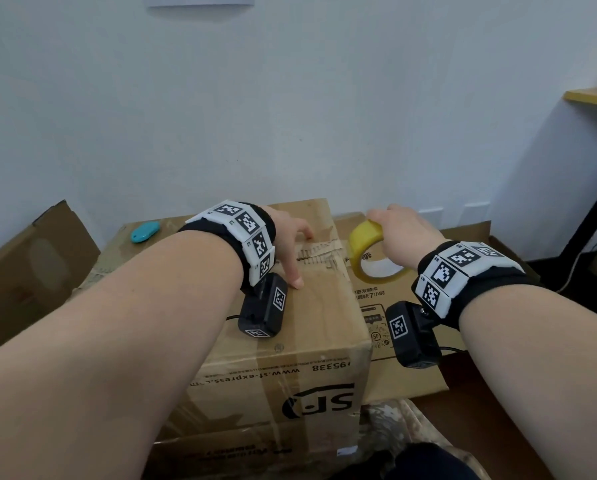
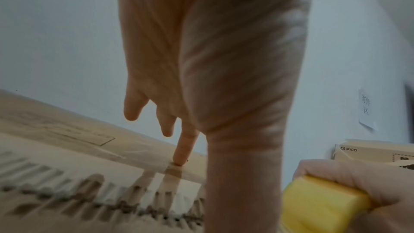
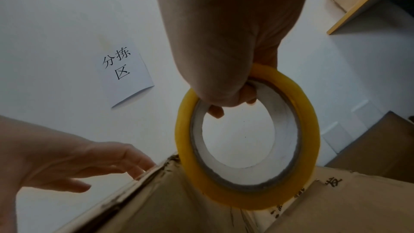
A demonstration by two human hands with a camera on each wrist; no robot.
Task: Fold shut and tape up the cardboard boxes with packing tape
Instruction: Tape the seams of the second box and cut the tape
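Left hand [image 1: 290, 247] open, pressing stiff cardboard box [image 1: 300, 327]; right hand [image 1: 404, 233] clenched through light, probably slippery tape roll [image 1: 373, 258], best held through the core.

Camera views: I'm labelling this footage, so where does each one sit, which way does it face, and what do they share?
Head: on the head, facing forward and down at the cardboard box; both forearms show.
Left wrist: under the left hand, looking along its fingers pressed on the box top.
Right wrist: under the right hand, looking at its grip on the yellow tape roll.
Shared: all three show the roll, the box and both hands.
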